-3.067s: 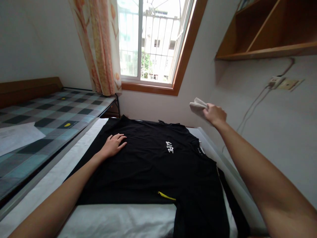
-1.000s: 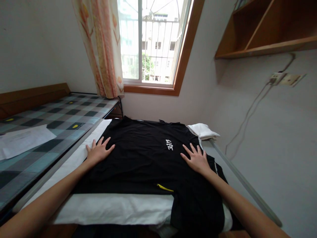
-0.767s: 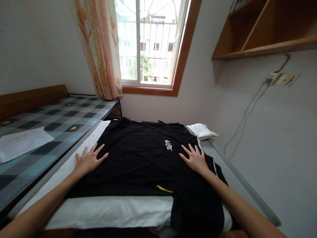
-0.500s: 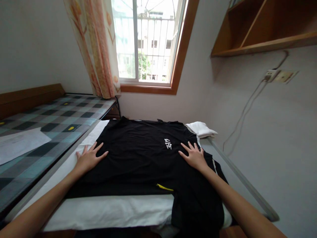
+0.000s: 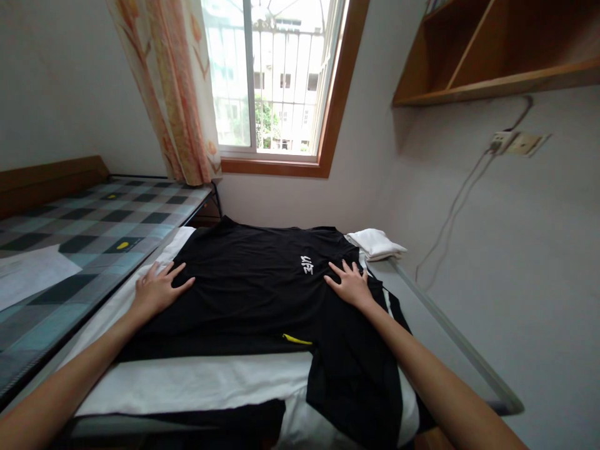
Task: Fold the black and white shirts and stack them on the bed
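A black shirt (image 5: 253,281) with white lettering and a yellow strip lies spread over a white cloth (image 5: 197,381) on a board. My left hand (image 5: 157,290) lies with its fingers spread at the shirt's left edge, partly over the white cloth. On the shirt's right part, beside the lettering, rests my right hand (image 5: 349,284), its fingers apart. Neither hand grips anything. A folded white cloth (image 5: 375,244) sits at the back right, beyond my right hand.
On the left is a bed with a checked mattress (image 5: 145,212) and a paper sheet (image 5: 35,272). A curtain (image 5: 173,94) hangs by the window (image 5: 281,94). Wooden shelves (image 5: 487,87) and a socket with a cable (image 5: 504,142) are on the right wall.
The view has shifted, so most things appear farther left. The shirt's front part and the cloth below appear pulled up slightly, showing more black fabric beneath. Both hands remain on the shirt.
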Available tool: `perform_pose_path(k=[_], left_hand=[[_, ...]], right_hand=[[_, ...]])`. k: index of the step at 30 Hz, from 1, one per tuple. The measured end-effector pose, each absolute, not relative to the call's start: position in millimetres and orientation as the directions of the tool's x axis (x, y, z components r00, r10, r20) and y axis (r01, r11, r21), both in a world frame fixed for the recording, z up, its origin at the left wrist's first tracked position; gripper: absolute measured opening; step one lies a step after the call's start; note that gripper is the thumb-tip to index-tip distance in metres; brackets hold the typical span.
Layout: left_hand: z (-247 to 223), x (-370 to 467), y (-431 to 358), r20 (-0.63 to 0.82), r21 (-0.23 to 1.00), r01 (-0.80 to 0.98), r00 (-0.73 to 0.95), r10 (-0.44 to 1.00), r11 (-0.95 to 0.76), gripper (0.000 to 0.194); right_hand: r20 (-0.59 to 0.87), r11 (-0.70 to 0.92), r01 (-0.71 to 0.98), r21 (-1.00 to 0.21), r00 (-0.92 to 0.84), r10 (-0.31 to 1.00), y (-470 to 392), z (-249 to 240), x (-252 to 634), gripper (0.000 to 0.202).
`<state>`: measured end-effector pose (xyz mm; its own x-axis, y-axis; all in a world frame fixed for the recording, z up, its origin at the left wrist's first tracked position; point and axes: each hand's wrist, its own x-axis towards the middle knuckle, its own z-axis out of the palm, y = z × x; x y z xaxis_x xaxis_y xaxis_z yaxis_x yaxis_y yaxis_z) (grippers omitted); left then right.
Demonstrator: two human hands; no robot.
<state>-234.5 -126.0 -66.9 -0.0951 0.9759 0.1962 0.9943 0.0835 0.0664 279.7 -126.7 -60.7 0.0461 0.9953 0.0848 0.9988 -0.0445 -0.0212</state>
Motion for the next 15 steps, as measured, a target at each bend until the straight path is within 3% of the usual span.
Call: perform_pose_path(k=[15], left_hand=[[-77.3,-245.3,-88.6,0.260,0.024,1.000,-0.003,0.966,-0.004,0.077]], right_hand=[[0.042,-0.042,0.999,-0.014,0.043,0.998,-99.5,-58.4,279.0,0.065]])
